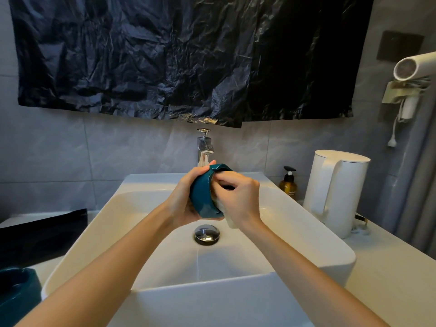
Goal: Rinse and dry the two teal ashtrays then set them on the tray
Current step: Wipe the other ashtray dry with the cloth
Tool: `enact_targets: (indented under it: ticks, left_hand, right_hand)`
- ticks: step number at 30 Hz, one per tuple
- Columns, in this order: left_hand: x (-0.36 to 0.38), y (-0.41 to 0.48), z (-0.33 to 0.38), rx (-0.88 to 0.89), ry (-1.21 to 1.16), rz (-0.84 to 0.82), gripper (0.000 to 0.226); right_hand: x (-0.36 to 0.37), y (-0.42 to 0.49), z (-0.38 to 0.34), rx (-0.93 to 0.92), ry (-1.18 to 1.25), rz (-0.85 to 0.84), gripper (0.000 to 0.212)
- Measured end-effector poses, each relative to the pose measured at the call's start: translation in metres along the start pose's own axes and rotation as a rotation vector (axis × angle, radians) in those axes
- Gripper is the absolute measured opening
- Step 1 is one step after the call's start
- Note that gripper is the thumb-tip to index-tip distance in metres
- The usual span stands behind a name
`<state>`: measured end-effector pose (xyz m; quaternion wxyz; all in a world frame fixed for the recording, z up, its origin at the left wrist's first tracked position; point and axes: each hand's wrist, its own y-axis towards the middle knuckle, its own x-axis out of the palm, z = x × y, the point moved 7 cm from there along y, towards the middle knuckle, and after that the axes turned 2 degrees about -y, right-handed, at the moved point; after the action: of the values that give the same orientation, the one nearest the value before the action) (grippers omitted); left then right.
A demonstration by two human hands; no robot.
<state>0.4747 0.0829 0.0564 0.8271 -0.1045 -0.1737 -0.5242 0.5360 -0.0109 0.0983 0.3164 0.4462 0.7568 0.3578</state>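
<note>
The glossy round teal ashtray [203,195] is gripped on edge by the left hand [182,202], hollow turned right; a pale wadded cloth [230,221] is pinched inside by the right hand [238,199].

ashtray [203,194] teal | cloth [231,221] white | sink [141,208] white | kettle [335,192] white | sheet [165,55] black | bottle [288,186] amber

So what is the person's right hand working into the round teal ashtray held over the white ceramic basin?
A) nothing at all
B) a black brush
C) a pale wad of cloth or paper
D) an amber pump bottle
C: the right hand pinches a pale wad of cloth or paper at the open side of the round teal ashtray, which the left hand grips above the white ceramic basin.
</note>
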Motion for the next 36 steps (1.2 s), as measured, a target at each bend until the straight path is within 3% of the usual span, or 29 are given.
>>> enact_targets:
  ticks: [4, 6, 8, 11, 14, 19, 21, 24, 26, 31, 34, 36]
  left_hand:
    - [-0.008, 0.000, 0.006, 0.022, -0.009, 0.024, 0.043]
    - [-0.012, 0.000, 0.006, 0.018, -0.011, 0.028, 0.042]
    - [-0.010, -0.001, 0.003, -0.002, -0.007, 0.015, 0.040]
    - [-0.007, -0.002, 0.000, -0.034, -0.014, 0.023, 0.038]
    - [-0.004, -0.003, -0.004, -0.070, -0.016, 0.015, 0.039]
    - [-0.008, -0.003, -0.002, -0.057, 0.001, 0.022, 0.039]
    - [-0.011, -0.004, 0.002, -0.030, 0.022, 0.026, 0.040]
    - [-0.018, -0.003, 0.003, -0.028, 0.056, 0.049, 0.046]
    - [-0.018, -0.002, 0.001, -0.035, 0.060, 0.046, 0.046]
    - [-0.011, -0.002, -0.001, -0.041, 0.023, 0.058, 0.038]
    - [-0.009, -0.001, -0.003, -0.054, 0.023, 0.050, 0.044]
    - [-0.008, -0.002, -0.001, -0.039, 0.013, 0.052, 0.044]
  right_hand:
    - [0.017, -0.003, 0.008, 0.063, 0.207, -0.279, 0.022]
    - [0.021, -0.005, 0.010, 0.106, 0.235, -0.341, 0.023]
    - [0.019, -0.004, 0.006, 0.065, 0.179, -0.303, 0.020]
    - [0.013, -0.003, -0.014, -0.207, -0.008, -0.190, 0.016]
    - [0.010, -0.006, -0.020, -0.328, -0.165, -0.121, 0.013]
    - [0.005, -0.003, -0.014, -0.345, -0.431, -0.072, 0.008]
    - [0.007, -0.003, -0.008, -0.299, -0.487, -0.154, 0.007]
    - [0.014, -0.006, 0.001, -0.236, -0.409, -0.317, 0.006]
    - [0.015, -0.009, -0.001, -0.241, -0.280, -0.336, 0.010]
    - [0.014, -0.008, -0.012, -0.306, -0.137, -0.186, 0.014]
    - [0.006, 0.000, -0.007, -0.201, -0.094, -0.028, 0.015]
    - [0.005, 0.001, -0.004, -0.140, -0.047, -0.015, 0.015]
